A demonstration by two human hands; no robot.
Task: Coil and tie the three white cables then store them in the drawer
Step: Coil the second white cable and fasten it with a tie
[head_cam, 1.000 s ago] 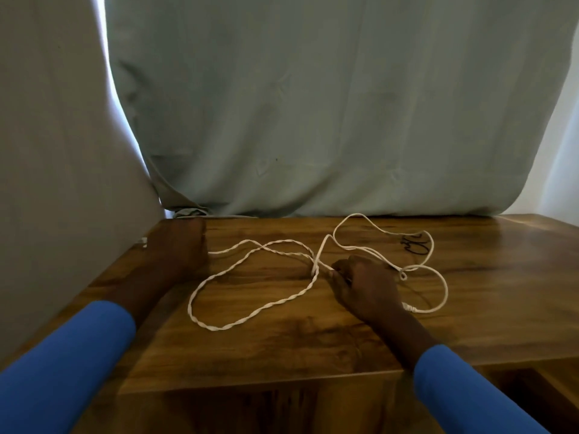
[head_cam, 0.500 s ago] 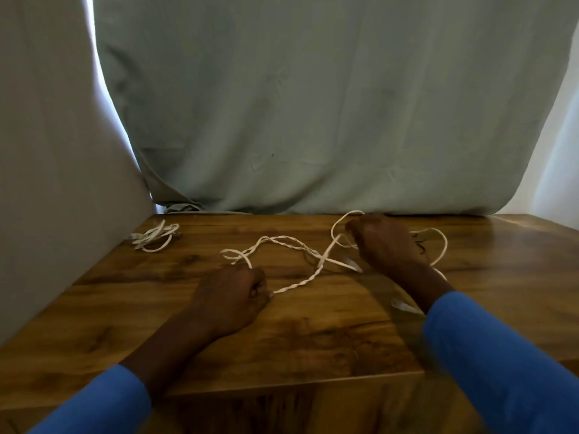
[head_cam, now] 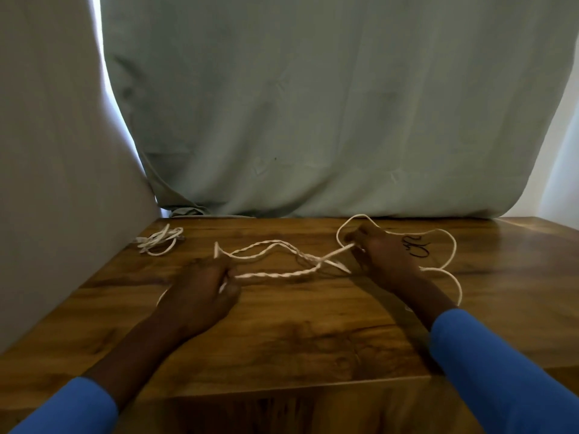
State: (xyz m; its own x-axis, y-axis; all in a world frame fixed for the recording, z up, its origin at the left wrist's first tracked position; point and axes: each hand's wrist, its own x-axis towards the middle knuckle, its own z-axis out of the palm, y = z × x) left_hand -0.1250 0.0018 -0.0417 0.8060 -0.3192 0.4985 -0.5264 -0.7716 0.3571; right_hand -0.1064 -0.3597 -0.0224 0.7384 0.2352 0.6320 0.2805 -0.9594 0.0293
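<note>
A: What carries everything?

B: A wooden table [head_cam: 282, 339], with a pale curtain [head_cam: 313, 120] hanging behind its far edge. No drawer is in view.

A: And the piece being worked?

B: A long white cable [head_cam: 282, 274] lies across the middle of the table. Its run goes left to right, almost level, between the person's two hands. That stretch is twisted on itself. Past the right hand the slack swings out in wide loops toward the right side.

A: How do the hands sit on it?

B: The left hand [head_cam: 200, 292] is the nearer one to the person, its fingers curled round the left end of the twisted stretch. The right hand [head_cam: 385, 261] is farther out and pinches the strand between thumb and fingertips, just where the run meets the loops.

A: So what does the coming move turn on?

B: Probably this: all the loose length lies to the right of and beyond the right hand, while the left hand holds the gathered end. The right hand is nearer the slack, so it would feed turns leftward along that axis.

A: Anything smaller?

B: A bundle of white cable [head_cam: 159, 241] sits at the far left, well apart from both hands. Whether it is tied cannot be told. What looks like a thin black tie [head_cam: 416, 247] lies just beside the right hand.
</note>
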